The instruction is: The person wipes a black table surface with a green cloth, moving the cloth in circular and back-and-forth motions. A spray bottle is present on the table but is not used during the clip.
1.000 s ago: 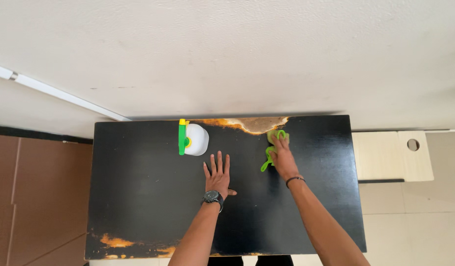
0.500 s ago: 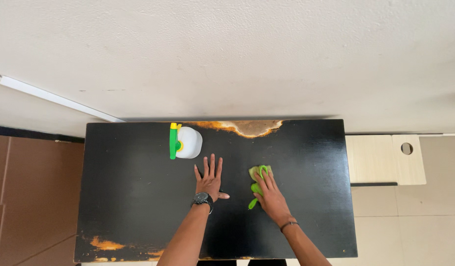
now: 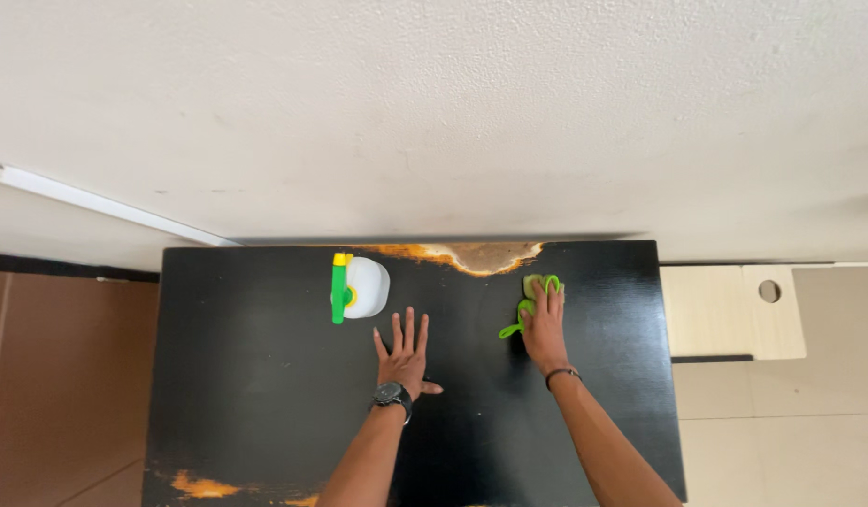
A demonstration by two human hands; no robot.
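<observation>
A black tabletop with worn, orange-brown patches lies below me against a white wall. My left hand rests flat on it near the middle, fingers spread, a dark watch on the wrist. My right hand presses a green cloth onto the table near the far edge, just right of the worn patch. A white spray bottle with a green and yellow trigger head stands at the far edge, to the left of my left hand.
A pale wooden board with a round hole sits lower at the table's right side. Brown panelling runs along the left. A white conduit crosses the wall at the left.
My right hand slid the green cloth back toward me half a second ago, then pushed it out again to the far edge. My left hand stayed flat on the table.
</observation>
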